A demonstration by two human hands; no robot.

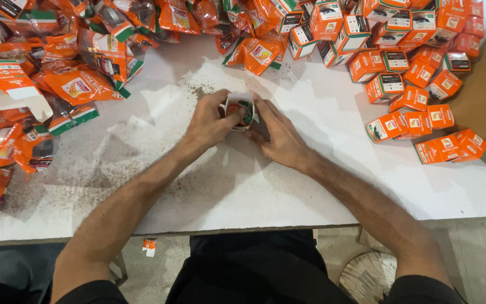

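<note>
Two hands meet at the middle of the white table [288, 191], closed around one small open carton [239, 110] that stands upright between them, with an orange pouch tucked inside. The left hand [212, 121] grips its left side, thumb at the rim; the right hand [279, 135] holds the right side with fingers curled on the flap. Loose orange pouches [80, 84] lie heaped at far left. Closed orange cartons [417, 84] are piled at far right, well apart from the hands.
</note>
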